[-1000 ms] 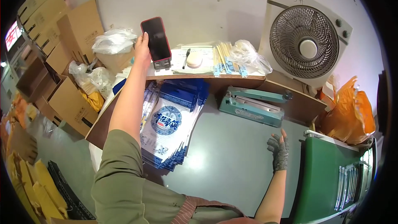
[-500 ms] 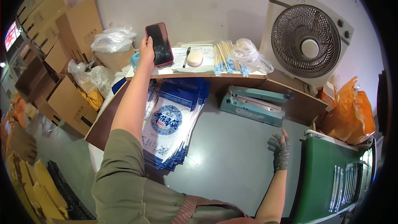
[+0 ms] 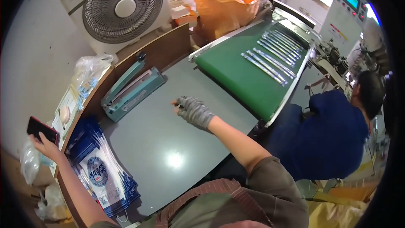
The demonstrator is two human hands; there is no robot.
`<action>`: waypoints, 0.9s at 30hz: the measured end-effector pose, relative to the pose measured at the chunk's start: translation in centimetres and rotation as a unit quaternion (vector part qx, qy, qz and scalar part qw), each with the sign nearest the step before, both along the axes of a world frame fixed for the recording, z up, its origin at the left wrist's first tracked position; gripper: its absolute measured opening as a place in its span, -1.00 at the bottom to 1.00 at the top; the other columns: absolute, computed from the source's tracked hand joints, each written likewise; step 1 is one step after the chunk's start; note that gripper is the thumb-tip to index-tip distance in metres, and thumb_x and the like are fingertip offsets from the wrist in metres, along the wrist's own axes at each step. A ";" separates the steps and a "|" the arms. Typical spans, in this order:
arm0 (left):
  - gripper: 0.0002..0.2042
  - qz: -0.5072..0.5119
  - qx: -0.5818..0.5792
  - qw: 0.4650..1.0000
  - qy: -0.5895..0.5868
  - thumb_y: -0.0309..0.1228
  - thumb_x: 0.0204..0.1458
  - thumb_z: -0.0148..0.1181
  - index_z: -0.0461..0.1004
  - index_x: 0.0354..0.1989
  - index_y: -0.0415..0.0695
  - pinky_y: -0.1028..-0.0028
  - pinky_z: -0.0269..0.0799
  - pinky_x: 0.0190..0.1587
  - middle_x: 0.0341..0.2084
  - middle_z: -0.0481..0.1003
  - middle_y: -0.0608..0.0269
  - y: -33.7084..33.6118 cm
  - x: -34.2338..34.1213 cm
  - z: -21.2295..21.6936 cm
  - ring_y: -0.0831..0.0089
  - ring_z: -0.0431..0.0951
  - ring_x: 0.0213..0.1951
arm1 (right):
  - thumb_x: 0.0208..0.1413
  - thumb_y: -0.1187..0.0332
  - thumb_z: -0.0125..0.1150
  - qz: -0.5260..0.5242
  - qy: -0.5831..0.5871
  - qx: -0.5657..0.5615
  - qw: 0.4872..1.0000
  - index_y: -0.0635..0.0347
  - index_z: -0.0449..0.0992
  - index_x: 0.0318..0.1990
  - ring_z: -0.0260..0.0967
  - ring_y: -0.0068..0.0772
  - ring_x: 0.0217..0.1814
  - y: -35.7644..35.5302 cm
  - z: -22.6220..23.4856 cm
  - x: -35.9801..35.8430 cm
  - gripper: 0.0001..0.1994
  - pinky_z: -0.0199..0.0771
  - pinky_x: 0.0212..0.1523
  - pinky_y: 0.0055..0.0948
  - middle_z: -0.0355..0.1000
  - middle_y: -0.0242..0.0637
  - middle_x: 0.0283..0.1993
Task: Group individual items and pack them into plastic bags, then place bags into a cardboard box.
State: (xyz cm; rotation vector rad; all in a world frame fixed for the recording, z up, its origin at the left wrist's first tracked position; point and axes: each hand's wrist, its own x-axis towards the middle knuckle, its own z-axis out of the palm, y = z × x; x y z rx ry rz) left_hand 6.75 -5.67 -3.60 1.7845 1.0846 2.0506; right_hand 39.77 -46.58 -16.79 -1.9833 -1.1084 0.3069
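Note:
My left hand (image 3: 47, 146) holds a dark phone with a red edge (image 3: 41, 129) up at the far left, above the shelf beside the table. My right hand (image 3: 192, 110), in a grey fingerless glove, rests flat on the grey table (image 3: 168, 143) with nothing in it. A pile of blue and white printed pouches (image 3: 101, 173) lies under my left forearm. A teal bag sealer (image 3: 130, 90) sits on the table just left of my right hand.
A white box fan (image 3: 120, 8) stands behind the sealer. An orange bag (image 3: 223, 4) sits beside it. A green conveyor belt (image 3: 249, 71) carries several long clear packets (image 3: 274, 55). A person in a blue shirt (image 3: 333, 135) sits at the right by a control panel (image 3: 350, 4).
The view has swung to the right, bringing the conveyor and the seated person into sight. My left hand has drawn the phone back from the shelf. My right hand stays on the table.

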 end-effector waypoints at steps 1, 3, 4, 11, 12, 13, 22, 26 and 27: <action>-0.45 -0.087 0.002 0.996 -0.004 -0.24 0.19 0.05 0.14 0.27 -0.30 0.34 0.10 0.26 0.24 0.19 -0.03 -2.7 1.1 0.9 0.23 0.22 0.25 | 0.08 0.30 0.21 -0.064 -0.179 0.068 0.979 0.14 0.47 -0.02 0.41 -0.12 -0.04 -1.8 -0.2 -0.2 -0.70 0.38 0.05 -0.30 0.44 -0.08 -0.09; -0.51 -0.193 -0.047 0.980 0.009 -0.32 0.22 0.00 0.14 0.29 -0.24 0.37 0.02 0.30 0.26 0.19 0.06 -8.4 3.3 0.7 0.26 0.17 0.28 | 0.02 0.31 0.26 -0.149 -0.225 -0.017 0.963 0.14 0.48 -0.04 0.38 -0.05 0.01 -6.2 4.4 2.1 -0.68 0.36 0.08 -0.27 0.43 -0.09 -0.06; -0.51 -0.232 -0.042 0.971 0.044 -0.34 0.22 -0.01 0.13 0.30 -0.23 0.38 0.00 0.32 0.26 0.18 0.08 -11.2 4.4 0.0 0.27 0.15 0.29 | -0.02 0.32 0.27 -0.161 -0.192 0.069 0.966 0.11 0.47 -0.05 0.38 -0.03 0.02 -9.0 5.4 3.9 -0.67 0.37 0.08 -0.26 0.41 -0.07 -0.02; -0.40 -0.518 -0.234 0.798 0.202 -0.42 0.09 0.09 0.07 0.33 -0.15 0.29 0.03 0.29 0.31 0.10 0.16 -30.0 5.9 -4.3 0.31 0.06 0.33 | -0.01 -0.34 0.04 -0.429 -0.168 -0.319 0.828 -0.15 0.27 0.28 -0.14 0.00 0.48 -23.4 4.9 12.7 -0.25 -0.25 0.40 0.07 -0.04 -0.11 0.44; -0.38 -0.534 -0.263 0.776 0.212 -0.41 0.07 0.11 0.06 0.33 -0.13 0.29 0.05 0.28 0.32 0.09 0.17 -31.4 5.2 -5.5 0.32 0.06 0.33 | 0.02 -0.29 0.04 -0.387 -0.185 -0.308 0.849 -0.16 0.30 0.26 -0.12 0.01 0.47 -23.4 4.1 12.9 -0.30 -0.20 0.40 0.00 0.00 -0.09 0.42; -0.40 -0.552 -0.286 0.754 0.213 -0.44 0.07 0.11 0.09 0.32 -0.14 0.30 0.07 0.26 0.30 0.12 0.19 -32.9 4.5 -6.3 0.34 0.07 0.33 | 0.02 -0.27 0.05 -0.379 -0.203 -0.287 0.856 -0.16 0.33 0.24 -0.09 0.01 0.45 -23.4 3.6 12.9 -0.32 -0.16 0.40 -0.05 0.04 -0.09 0.41; -0.71 -0.562 -0.608 0.493 0.265 -0.38 0.21 0.04 0.44 0.07 -0.17 0.56 0.25 0.08 -0.04 0.46 0.30 -40.8 -8.6 -16.5 0.56 0.39 0.00 | -0.08 0.08 0.33 -0.234 -0.185 -0.156 0.942 0.03 0.55 -0.18 0.41 -0.03 -0.12 -21.5 3.1 12.4 -0.65 0.40 -0.04 -0.21 0.42 -0.05 -0.17; -0.72 -0.298 -0.612 0.666 0.304 -0.30 0.17 0.11 0.47 -0.06 -0.24 0.52 0.37 -0.20 -0.37 0.50 0.26 -40.1 -16.2 -25.9 0.56 0.44 -0.31 | -0.09 0.26 0.33 -0.160 -0.160 -0.052 0.973 0.16 0.50 -0.22 0.43 -0.03 -0.14 -15.2 3.3 1.9 -0.72 0.41 -0.08 -0.23 0.42 -0.09 -0.20; -0.68 -0.247 -0.636 0.664 0.305 -0.24 0.15 0.10 0.47 -0.05 -0.20 0.41 0.44 -0.26 -0.40 0.53 0.11 -39.3 -17.9 -30.2 0.38 0.53 -0.36 | -0.09 0.26 0.33 -0.138 -0.147 -0.058 0.978 0.16 0.50 -0.22 0.43 -0.03 -0.14 -12.7 1.8 0.8 -0.72 0.41 -0.08 -0.23 0.42 -0.09 -0.20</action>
